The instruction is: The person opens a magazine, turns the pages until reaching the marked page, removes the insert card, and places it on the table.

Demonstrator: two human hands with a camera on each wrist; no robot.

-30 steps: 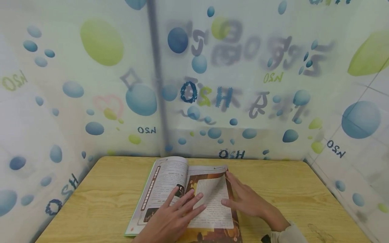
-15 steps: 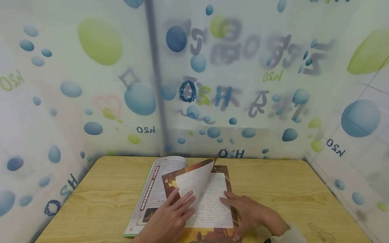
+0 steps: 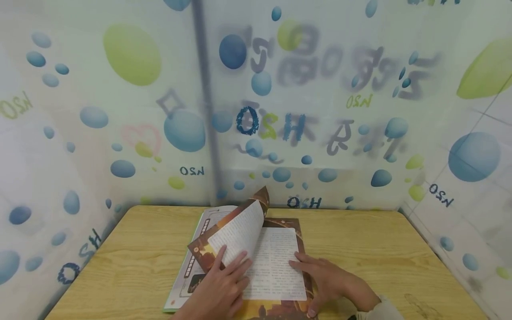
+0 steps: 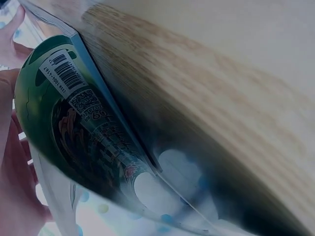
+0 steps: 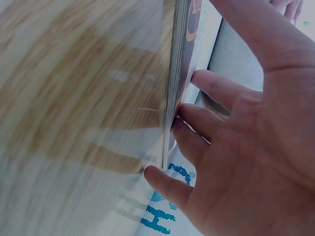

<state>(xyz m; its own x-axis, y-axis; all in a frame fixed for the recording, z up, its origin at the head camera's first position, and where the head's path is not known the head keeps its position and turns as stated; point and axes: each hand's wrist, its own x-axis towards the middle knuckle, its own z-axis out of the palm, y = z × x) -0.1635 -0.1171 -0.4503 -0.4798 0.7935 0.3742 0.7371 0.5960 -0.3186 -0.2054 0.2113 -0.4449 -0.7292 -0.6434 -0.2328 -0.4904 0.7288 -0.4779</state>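
A magazine (image 3: pixel 276 262) lies spread on the table, with a brown-bordered page of white text on its right side. One leaf (image 3: pixel 240 226) stands curled up over the left side, its top corner pointing away from me. My left hand (image 3: pixel 220 284) lies against this leaf with its fingers extended. At the right edge of the magazine rests my right hand (image 3: pixel 330 280), fingers spread and touching the page. In the right wrist view, the fingers (image 5: pixel 211 83) meet the edge of the page stack. The left wrist view shows the green back cover (image 4: pixel 37 108) with a barcode, bowed up from the table.
The wood-grain table (image 3: pixel 380 249) extends on both sides of the magazine. White curtain-like walls (image 3: pixel 320 133) with blue and green dots enclose its back and sides. A pale sleeve (image 3: pixel 380 309) covers the right forearm.
The leaf has swung from the right side leftward and now stands curled over the left page. My right hand let go of its corner and came down nearer along the right edge.
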